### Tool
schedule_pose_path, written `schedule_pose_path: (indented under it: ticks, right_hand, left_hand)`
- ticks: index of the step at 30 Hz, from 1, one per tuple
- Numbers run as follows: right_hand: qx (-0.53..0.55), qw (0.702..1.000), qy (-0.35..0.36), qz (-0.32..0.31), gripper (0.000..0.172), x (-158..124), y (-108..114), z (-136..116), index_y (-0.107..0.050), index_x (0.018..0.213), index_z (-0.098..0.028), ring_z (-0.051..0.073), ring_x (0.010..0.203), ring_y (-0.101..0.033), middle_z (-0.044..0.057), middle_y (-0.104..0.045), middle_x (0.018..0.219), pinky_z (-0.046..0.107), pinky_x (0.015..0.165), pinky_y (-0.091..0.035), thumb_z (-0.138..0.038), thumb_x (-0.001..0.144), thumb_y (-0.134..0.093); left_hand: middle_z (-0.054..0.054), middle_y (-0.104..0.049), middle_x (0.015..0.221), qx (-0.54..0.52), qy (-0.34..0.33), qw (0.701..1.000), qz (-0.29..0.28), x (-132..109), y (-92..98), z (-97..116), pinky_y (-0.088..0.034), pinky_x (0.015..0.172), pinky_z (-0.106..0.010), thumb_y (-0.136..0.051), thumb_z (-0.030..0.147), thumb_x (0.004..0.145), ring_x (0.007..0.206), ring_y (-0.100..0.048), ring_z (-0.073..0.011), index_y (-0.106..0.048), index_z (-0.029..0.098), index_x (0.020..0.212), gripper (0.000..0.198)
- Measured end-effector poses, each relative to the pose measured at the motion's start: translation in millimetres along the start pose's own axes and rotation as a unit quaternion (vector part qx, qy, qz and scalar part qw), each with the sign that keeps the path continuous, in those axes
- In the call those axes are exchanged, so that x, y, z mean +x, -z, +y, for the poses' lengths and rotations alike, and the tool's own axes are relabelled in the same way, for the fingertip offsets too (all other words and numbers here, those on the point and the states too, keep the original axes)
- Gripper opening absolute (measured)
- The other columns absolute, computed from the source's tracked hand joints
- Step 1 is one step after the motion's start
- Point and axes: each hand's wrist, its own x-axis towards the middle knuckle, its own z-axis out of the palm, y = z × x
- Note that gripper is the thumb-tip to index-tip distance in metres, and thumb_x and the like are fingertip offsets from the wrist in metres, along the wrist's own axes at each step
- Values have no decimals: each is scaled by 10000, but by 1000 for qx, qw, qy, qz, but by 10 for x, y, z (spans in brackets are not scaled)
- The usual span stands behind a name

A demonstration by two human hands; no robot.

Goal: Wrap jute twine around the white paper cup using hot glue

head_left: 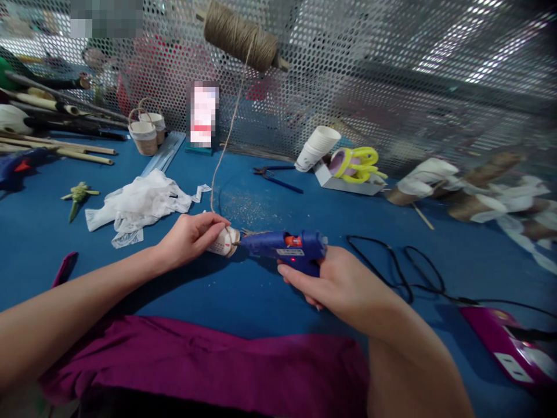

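Note:
My left hand [191, 237] is closed around a small white paper cup [225, 242] lying on its side on the blue table [270, 296]. My right hand [335, 281] grips a blue hot glue gun [287, 247], its nozzle touching the cup's rim. A strand of jute twine [227, 139] runs from the cup up to a twine spool [241, 36] hung on the mesh wall.
Crumpled white plastic [139, 203] lies at left, with bamboo sticks [61, 148] and two small cup baskets [145, 133] behind. Stacked paper cups [317, 147], yellow scissors [359, 162], pliers [276, 176], a black cord [404, 273] and a purple power strip [509, 342] sit to the right.

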Motion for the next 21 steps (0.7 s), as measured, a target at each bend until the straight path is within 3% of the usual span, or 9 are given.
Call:
schedule_pose_path:
  ticks: [9,21]
  right_hand:
    - [8,1000,-9,19,172,70,7,63,-549,720,-180,97,383,-471,-38,-500,407,201,384,-375,-348,758,-542]
    - [12,1000,3,18,197,131,3,3,-516,662,-191,90,390,-474,-50,-488,403,190,395,-379,-356,767,-533]
  left_hand:
    - [-28,-668,645,-8,-4,1000,-7,-9,6,23,-404,438,-144,-437,222,852,506,-550,-75,-649,90,906,255]
    - [-13,-648,590,12,-14,1000,-5,-10,6,27,-416,454,-155,-438,218,847,485,-547,-79,-655,99,908,255]
